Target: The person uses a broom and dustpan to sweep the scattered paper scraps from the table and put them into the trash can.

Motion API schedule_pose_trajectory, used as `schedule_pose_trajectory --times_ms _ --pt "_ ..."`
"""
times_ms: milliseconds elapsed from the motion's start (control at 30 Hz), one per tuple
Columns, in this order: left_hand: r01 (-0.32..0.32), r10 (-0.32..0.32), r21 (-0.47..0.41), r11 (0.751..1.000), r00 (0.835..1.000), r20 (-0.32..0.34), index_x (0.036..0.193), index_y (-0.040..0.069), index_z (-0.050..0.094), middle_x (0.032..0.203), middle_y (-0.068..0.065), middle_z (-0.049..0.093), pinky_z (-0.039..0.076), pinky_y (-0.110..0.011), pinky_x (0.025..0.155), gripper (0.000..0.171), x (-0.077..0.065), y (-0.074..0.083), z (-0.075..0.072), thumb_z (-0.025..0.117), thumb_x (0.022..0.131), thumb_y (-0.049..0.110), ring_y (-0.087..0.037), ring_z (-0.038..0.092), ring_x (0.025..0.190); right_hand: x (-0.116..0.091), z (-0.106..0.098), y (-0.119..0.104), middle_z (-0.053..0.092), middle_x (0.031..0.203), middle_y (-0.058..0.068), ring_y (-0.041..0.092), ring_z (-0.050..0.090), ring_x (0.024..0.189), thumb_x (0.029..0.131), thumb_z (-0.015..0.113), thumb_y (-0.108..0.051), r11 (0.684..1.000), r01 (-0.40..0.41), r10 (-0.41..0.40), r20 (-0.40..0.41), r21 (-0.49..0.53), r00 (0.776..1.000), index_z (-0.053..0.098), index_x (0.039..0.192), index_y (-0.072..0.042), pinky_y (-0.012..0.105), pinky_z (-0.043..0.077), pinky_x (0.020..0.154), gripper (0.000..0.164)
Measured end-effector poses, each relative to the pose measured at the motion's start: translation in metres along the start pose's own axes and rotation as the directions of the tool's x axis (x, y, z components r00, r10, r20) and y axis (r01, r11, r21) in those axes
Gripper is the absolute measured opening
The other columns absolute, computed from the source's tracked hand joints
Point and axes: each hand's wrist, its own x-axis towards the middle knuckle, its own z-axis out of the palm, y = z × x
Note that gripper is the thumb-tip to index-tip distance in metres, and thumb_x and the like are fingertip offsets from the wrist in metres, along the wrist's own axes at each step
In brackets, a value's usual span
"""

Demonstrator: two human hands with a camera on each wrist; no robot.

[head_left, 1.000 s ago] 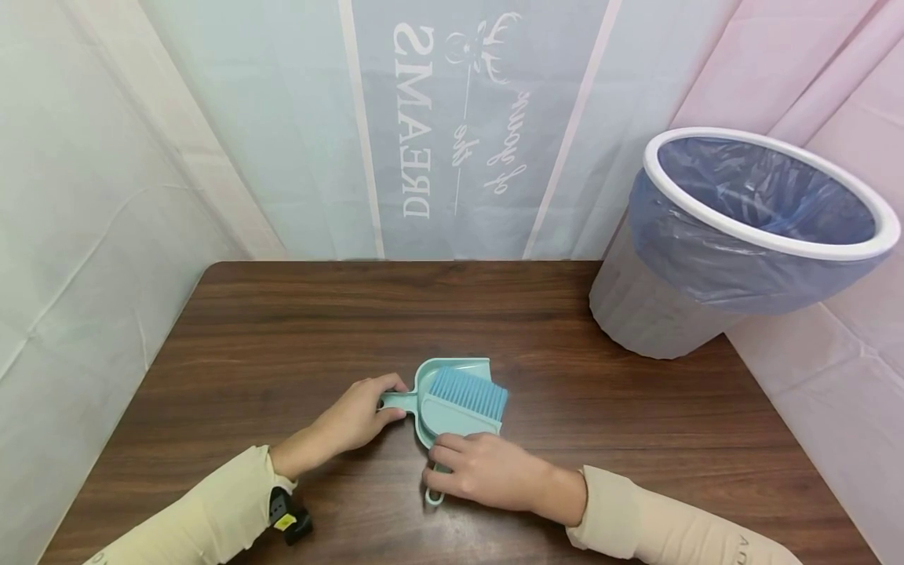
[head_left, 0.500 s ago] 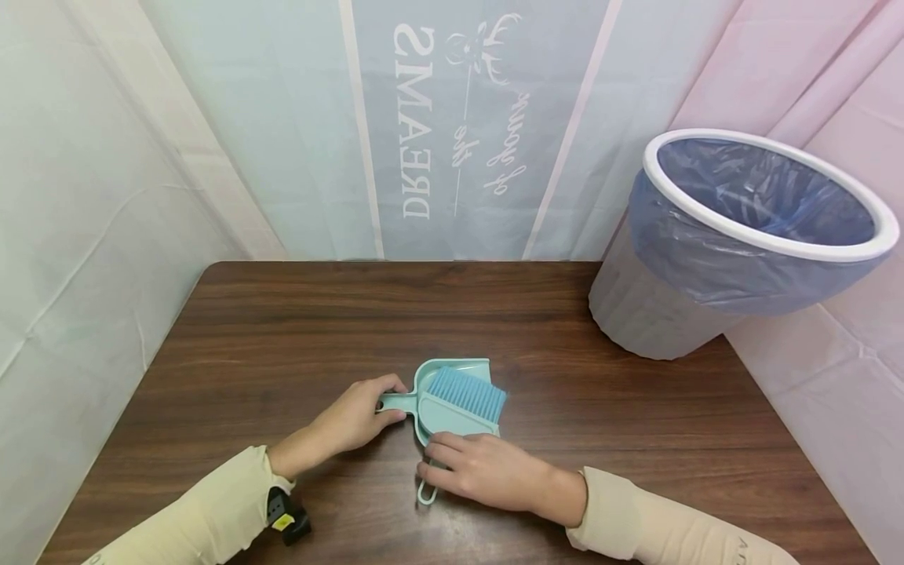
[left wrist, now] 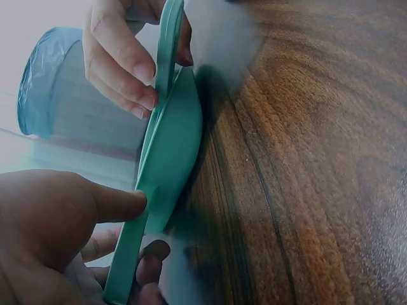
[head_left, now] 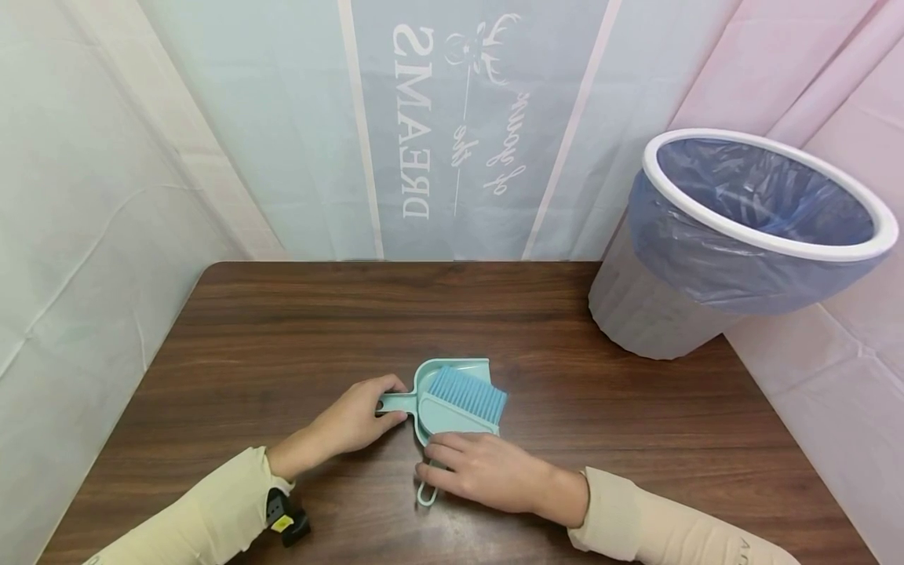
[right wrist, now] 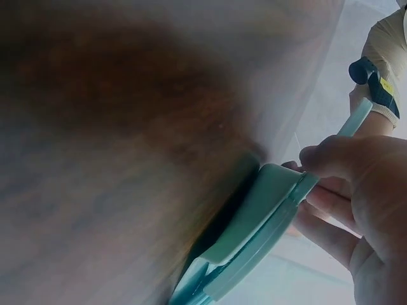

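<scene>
A light teal dustpan (head_left: 426, 380) lies on the brown table, its handle to the left. My left hand (head_left: 353, 416) pinches that handle between thumb and fingers; the left wrist view shows the thumb (left wrist: 121, 202) on one side and fingertips beneath. In the pan rests a small hand brush (head_left: 452, 417), blue bristles (head_left: 469, 392) towards the upper right and poking past the pan's open edge. My right hand (head_left: 494, 475) holds the brush by its handle, whose looped end (head_left: 426, 496) sticks out below the fingers. In the right wrist view, brush and pan (right wrist: 248, 222) lie one against the other.
A grey bin (head_left: 650, 298) with a white rim and blue liner bag stands at the table's back right. Bare wood of the table (head_left: 318, 314) surrounds the pan. Cloth hangings (head_left: 297, 157) close off the back and sides.
The brush's looped handle end has shifted slightly left with my right fingers, and the brush sits a little further into the pan. My left hand and the dustpan have hardly moved.
</scene>
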Motion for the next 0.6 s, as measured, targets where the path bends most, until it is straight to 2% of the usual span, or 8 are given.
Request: schedule_pose_trajectory --times_ms 100,367,500,600 --pt "0.003 -0.003 0.004 1.0 1.0 0.007 0.109 0.012 0.066 0.104 0.0 0.069 0.053 -0.038 0.081 0.019 0.0 0.0 0.0 0.076 0.093 0.014 -0.013 0.062 0.092 -0.001 0.0 0.0 0.062 0.118 0.0 0.015 0.058 0.119 0.101 0.052 -0.014 1.0 0.005 -0.005 -0.003 0.007 1.0 0.061 0.126 -0.016 0.025 0.05 0.1 0.026" --pt "0.016 -0.016 0.001 1.0 1.0 0.006 0.111 0.011 0.067 0.107 -0.001 0.07 0.054 -0.041 0.086 0.021 0.001 0.0 0.0 0.076 0.094 0.017 -0.016 0.064 0.099 -0.006 -0.002 0.002 0.062 0.126 0.002 0.016 0.058 0.122 0.1 0.053 -0.015 0.999 -0.032 0.032 0.018 0.023 0.999 0.06 0.13 -0.016 0.027 0.048 0.104 0.03" --pt "0.003 -0.003 0.003 1.0 1.0 -0.016 0.112 0.01 0.068 0.109 -0.003 0.07 0.054 -0.044 0.09 0.023 0.002 0.0 -0.001 0.076 0.094 0.021 -0.02 0.065 0.103 -0.01 -0.01 0.003 0.058 0.135 0.004 0.019 0.054 0.128 0.099 0.061 -0.013 0.996 -0.08 0.077 0.077 0.043 0.994 0.057 0.137 -0.018 0.031 0.045 0.109 0.039" --pt "0.007 -0.007 0.016 1.0 0.999 -0.041 0.115 0.007 0.068 0.108 -0.005 0.069 0.053 -0.046 0.091 0.029 0.002 0.0 -0.006 0.076 0.094 0.027 -0.023 0.064 0.104 -0.012 -0.02 0.006 0.054 0.142 0.006 0.02 0.051 0.134 0.094 0.075 -0.019 0.985 -0.108 0.089 0.143 0.132 0.986 0.053 0.143 -0.019 0.033 0.043 0.111 0.054"
